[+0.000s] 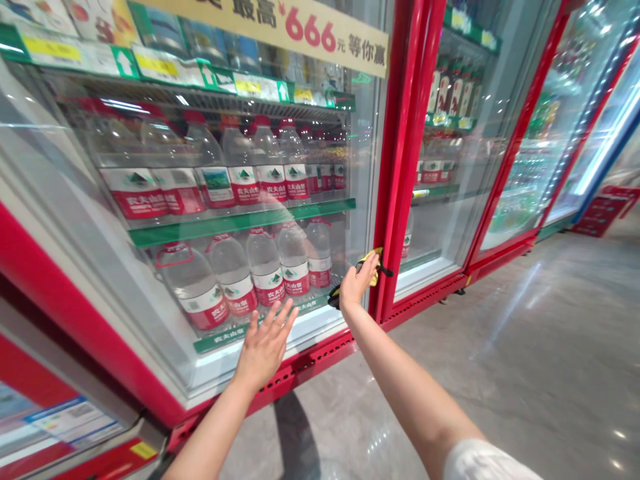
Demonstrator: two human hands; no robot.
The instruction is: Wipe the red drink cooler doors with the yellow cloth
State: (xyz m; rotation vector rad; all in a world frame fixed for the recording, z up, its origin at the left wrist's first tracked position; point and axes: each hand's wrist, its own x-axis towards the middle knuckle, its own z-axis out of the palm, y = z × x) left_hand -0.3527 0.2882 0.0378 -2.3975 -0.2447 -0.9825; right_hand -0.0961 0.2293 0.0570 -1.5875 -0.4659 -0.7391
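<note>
My left hand [265, 343] has its fingers spread and holds nothing. It is in front of the lower glass door [330, 327] of a red-framed drinks fridge; whether it touches the glass I cannot tell. Farther right, my right hand [359, 280] is closed on a yellow-and-black cloth-like thing [373, 270] at the door's right edge, by the red frame [393, 200]. The hand covers much of that thing, so its exact kind is unclear. Behind the glass stand large water bottles [265, 267] with red and white labels.
Smaller red-capped water bottles [245, 180] fill the shelf above, under a green price rail [240, 83]. A yellow promotional strip [320, 33] crosses the glass. More red-framed fridges [500, 173] run along the right. The floor [500, 373] is shiny grey, with a red crate-like object [600, 210] farther off.
</note>
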